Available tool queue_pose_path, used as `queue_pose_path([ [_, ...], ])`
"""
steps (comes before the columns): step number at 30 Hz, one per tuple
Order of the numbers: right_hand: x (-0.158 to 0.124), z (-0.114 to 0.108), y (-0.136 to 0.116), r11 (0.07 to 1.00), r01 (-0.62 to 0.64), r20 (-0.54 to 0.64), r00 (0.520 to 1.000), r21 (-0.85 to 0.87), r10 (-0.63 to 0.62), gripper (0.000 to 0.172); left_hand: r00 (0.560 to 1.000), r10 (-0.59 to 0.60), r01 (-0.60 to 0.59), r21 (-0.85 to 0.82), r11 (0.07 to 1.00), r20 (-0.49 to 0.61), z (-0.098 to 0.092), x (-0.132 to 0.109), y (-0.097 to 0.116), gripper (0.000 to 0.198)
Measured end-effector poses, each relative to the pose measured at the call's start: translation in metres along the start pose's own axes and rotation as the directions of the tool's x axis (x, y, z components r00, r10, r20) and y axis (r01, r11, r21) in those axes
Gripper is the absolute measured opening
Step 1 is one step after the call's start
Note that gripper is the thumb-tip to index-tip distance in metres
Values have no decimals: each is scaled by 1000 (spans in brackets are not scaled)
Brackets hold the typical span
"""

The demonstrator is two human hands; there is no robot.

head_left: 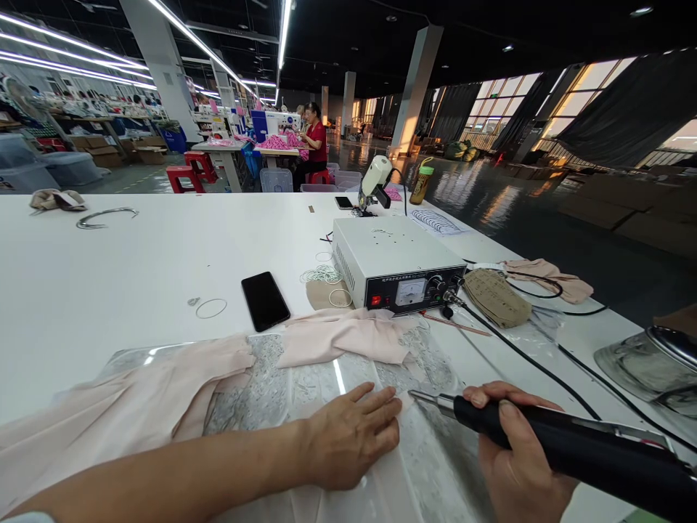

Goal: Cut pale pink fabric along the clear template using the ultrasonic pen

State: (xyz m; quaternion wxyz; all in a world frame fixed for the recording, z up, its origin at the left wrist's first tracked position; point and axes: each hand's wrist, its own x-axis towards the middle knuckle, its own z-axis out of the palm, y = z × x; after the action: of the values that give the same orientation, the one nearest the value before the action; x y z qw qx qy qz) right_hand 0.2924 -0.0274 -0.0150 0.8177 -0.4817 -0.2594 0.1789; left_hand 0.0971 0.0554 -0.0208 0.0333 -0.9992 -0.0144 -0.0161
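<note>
At lower centre, the left hand (pixel 353 436) lies on pink fabric (pixel 388 479), fingers extended, empty; the right hand (pixel 517 450) clasps a black tool (pixel 577 444), tip at fabric's edge, work apparently under way (2 heaps (pixel 345 338), finished or pending unclear).

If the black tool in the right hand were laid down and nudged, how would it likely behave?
The black tool would likely stay stiff, given its straight barrel and slim metal tip. Its rounded barrel suggests it could roll. It may feel somewhat heavy for its size, since the barrel looks thick and the front end metallic.
</note>
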Motion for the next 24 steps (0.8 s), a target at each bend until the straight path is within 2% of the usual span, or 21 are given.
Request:
queue_pose_path([
  [7, 1, 1, 0, 1000, 12, 10, 1000, -4, -12, 19, 1000, -5, 5, -1, 1000, -23, 1, 1, 0, 38],
  [13, 2, -5, -3, 999, 23, -47, 999, 44, -21, 15, 1000, -4, 4, 8, 1000, -29, 3, 1, 0, 37],
  [20, -3, -9, -4, 998, -44, -24, 999, 47, 45, 19, 1000, -21, 20, -28, 999, -20, 0, 1, 1, 35],
  [24, -2, -9, -3, 998, -50, -34, 998, 39, 51, 20, 998, -30, 26, -67, 997, -53, 5, 0, 1, 35],
])
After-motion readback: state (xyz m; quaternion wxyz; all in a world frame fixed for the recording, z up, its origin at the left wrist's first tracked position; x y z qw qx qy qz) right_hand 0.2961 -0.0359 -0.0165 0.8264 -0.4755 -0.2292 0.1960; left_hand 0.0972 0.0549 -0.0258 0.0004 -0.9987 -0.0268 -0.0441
